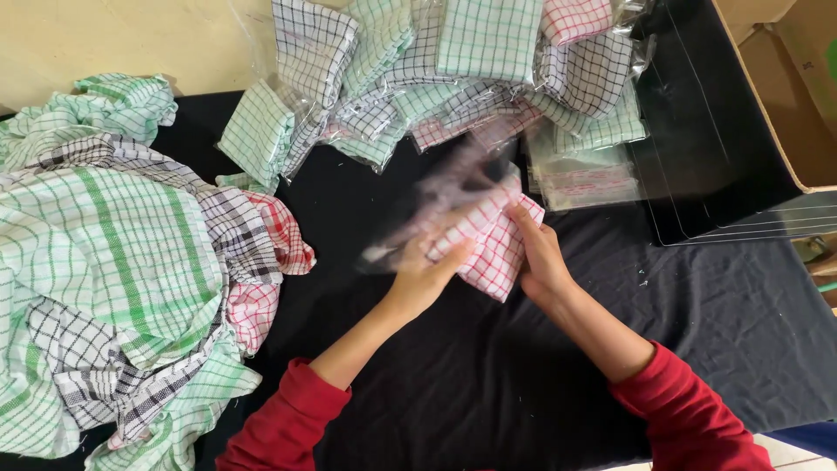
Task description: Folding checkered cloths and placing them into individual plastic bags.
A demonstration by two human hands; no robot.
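Mid-tabletop [488, 384], both hands grip a folded red-checked cloth [490, 253]: left hand [425, 272] fingers clamped on its near-left edge, right hand [539, 253] pinching its right. Light, soft, floppy; a slippery, blurred clear bag [436, 201] lies over it.

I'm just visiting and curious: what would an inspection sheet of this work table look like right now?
Surface: table under a black cloth, mostly covered at left and top.
Job's things: folded red-checked cloth held with a blurred clear plastic bag.
Clutter: heap of loose checked cloths at left; pile of bagged cloths at top; stack of empty clear bags beside it.
Grips: left hand and right hand both closed on the red-checked cloth; red sleeves.
Cables: nothing seen.
Surroundings: cardboard box at right, pale wall behind.
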